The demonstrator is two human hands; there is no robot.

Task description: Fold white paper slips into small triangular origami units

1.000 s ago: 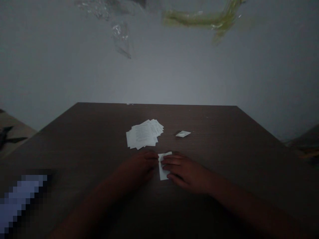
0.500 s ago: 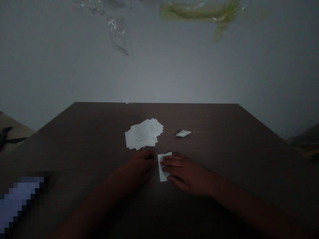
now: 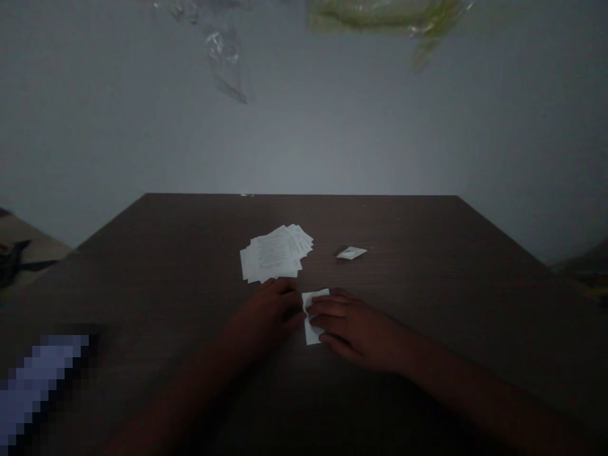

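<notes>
A small white slip of paper [image 3: 313,334] lies on the dark wooden table in front of me. My right hand [image 3: 354,328] rests flat across it, fingers stretched out and slightly apart, covering its right part. At the slip's left edge is my left hand [image 3: 272,311], its fingers curled and the thumb tip against the paper; the edge looks bent there. Just beyond my left hand is a spread pile of printed white paper slips [image 3: 273,250]. A folded, diamond-shaped piece of paper [image 3: 351,253] sits farther back on the right.
The brown table [image 3: 190,221] meets a grey wall [image 3: 304,126]. Clear plastic [image 3: 225,63] and yellow tape [image 3: 370,19] are stuck on the wall. A blurred-out bluish rectangular object [image 3: 42,380] lies at the near left. Small white scraps [image 3: 247,195] lie along the far edge.
My left hand drew slightly away from the slip's left edge, then came back to touch it. My right hand has stayed on the slip. The view has tipped slightly downward.
</notes>
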